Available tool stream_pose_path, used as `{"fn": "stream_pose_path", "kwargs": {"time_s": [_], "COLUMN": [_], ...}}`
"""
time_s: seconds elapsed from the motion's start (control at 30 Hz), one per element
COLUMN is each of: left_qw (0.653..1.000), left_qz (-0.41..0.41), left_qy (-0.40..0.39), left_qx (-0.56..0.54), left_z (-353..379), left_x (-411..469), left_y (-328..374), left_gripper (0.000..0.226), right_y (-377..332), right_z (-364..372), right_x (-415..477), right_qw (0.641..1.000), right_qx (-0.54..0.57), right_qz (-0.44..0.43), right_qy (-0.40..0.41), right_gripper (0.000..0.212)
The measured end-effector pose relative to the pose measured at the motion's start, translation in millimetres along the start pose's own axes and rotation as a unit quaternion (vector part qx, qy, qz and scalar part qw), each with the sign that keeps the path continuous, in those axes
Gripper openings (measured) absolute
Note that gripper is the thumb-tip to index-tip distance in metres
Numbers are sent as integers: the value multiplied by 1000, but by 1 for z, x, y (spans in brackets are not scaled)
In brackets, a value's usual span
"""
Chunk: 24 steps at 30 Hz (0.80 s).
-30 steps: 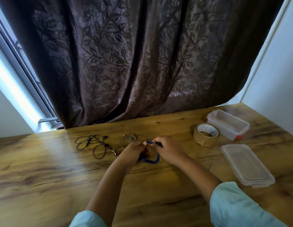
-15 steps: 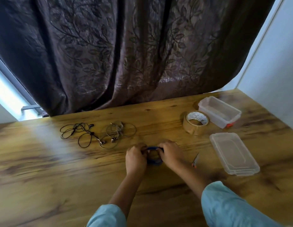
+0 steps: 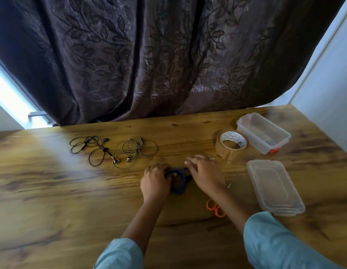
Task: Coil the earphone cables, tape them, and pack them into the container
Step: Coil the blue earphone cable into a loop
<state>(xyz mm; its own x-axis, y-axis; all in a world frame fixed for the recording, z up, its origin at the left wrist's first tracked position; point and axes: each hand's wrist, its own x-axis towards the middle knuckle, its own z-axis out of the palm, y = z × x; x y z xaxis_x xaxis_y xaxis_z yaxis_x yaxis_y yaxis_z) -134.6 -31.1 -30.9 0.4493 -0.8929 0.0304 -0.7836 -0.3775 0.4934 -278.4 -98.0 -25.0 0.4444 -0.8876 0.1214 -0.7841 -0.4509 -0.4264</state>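
A dark blue earphone cable wound into a small loop [image 3: 178, 191] is held on the wood-grain tabletop [image 3: 52, 191] between the two hands. Its left side is gripped by the curled fingers of the left hand [image 3: 155, 181]. The right hand [image 3: 204, 172] is laid over its right side, fingers loosely extended and blurred — whether the cable is pinched beneath cannot be told.

Taping is judged to be the step due. The brown roll of packing tape [image 3: 231, 147] lies just beyond the right hand and to its right, so that hand is much the nearer. The loop's long axis runs roughly toward and away from the person.

The clear rectangular plastic container [image 3: 256, 141] stands open farther right, with its clear lid [image 3: 275, 188] set apart from it. Dark print is seen on the roll's white inner core — too small to be read.
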Motion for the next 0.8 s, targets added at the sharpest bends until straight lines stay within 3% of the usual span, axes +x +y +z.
{"fn": "stream_pose_path", "kwargs": {"time_s": [0.2, 0.37, 0.5, 0.63, 0.8], "left_qw": [999, 997, 988, 988, 994], "left_qz": [-36, 2, -25, -55, -28], "left_qy": [-1, -78, -147, -133, -82], "left_qx": [-14, 4, 44, 48, 68], "left_z": [-15, -27, -29, -32, -38], "left_x": [6, 7, 5, -1, -8], "left_y": [21, 45, 51, 49, 62], "left_gripper": [39, 49, 51, 65, 69], "right_y": [49, 78, 84, 83, 77], "right_z": [-50, -62, -58, -56, -52], "right_x": [16, 15, 11, 12, 6], "right_qw": [988, 982, 983, 987, 995], "right_qx": [-115, -156, -152, -141, -80], "right_qz": [72, 104, 101, 83, 45], "right_qy": [75, -10, -25, -4, 28], "right_gripper": [45, 67, 70, 62, 51]}}
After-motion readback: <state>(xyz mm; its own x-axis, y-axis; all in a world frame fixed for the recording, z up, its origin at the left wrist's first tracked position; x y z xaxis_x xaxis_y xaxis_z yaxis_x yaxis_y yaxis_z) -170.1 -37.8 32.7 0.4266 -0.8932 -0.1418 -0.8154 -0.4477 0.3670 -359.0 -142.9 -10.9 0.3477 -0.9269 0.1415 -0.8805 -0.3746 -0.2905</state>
